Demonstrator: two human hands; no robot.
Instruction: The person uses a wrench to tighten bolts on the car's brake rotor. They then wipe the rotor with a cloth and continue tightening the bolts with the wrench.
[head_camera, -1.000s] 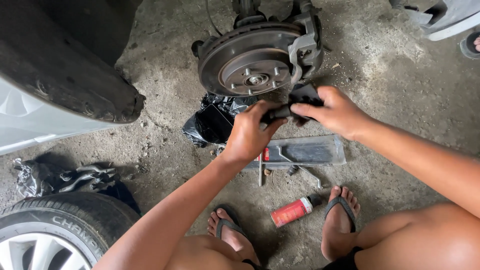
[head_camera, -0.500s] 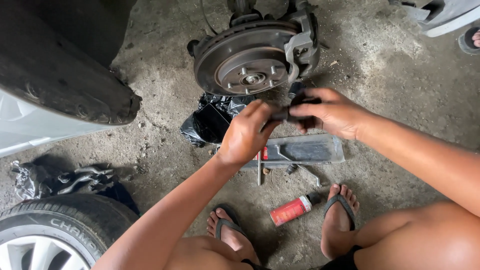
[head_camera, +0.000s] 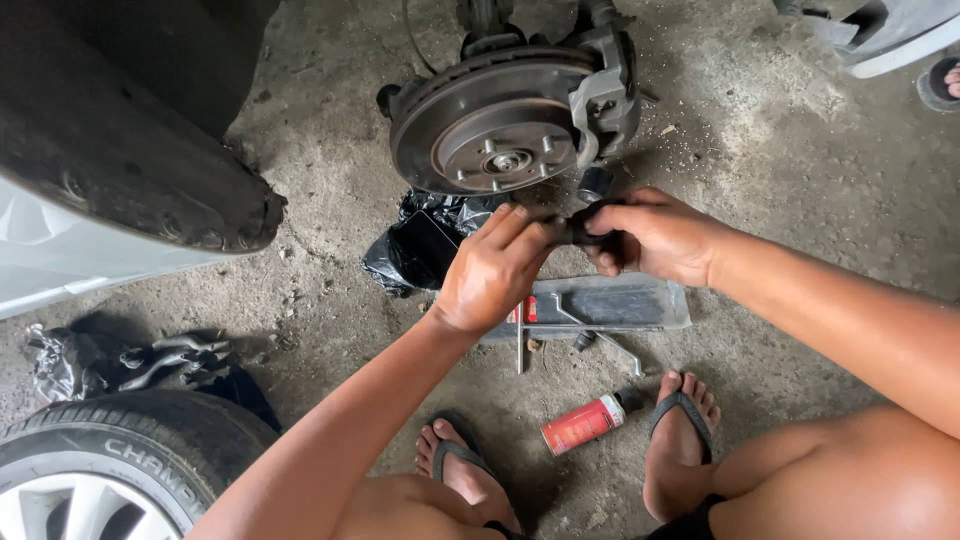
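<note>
Both my hands meet in front of a bare brake disc (head_camera: 500, 125) with its grey caliper (head_camera: 607, 90) on the right side. My right hand (head_camera: 655, 238) grips a small dark part (head_camera: 583, 228), mostly hidden by the fingers. My left hand (head_camera: 492, 270) pinches the left end of that same dark part with its fingertips. The hands hover above a grey flat tool tray (head_camera: 610, 300) on the concrete floor.
A black plastic bag (head_camera: 425, 240) lies under the disc. A red spray can (head_camera: 585, 422) rests between my sandalled feet. A removed wheel's tyre (head_camera: 120, 460) sits bottom left, with metal parts on a dark bag (head_camera: 150, 360) above it. The car's wheel arch (head_camera: 130, 160) fills the upper left.
The hands and the dark part have stayed together, with the fingers shifting slightly on the part. The view has drifted a little.
</note>
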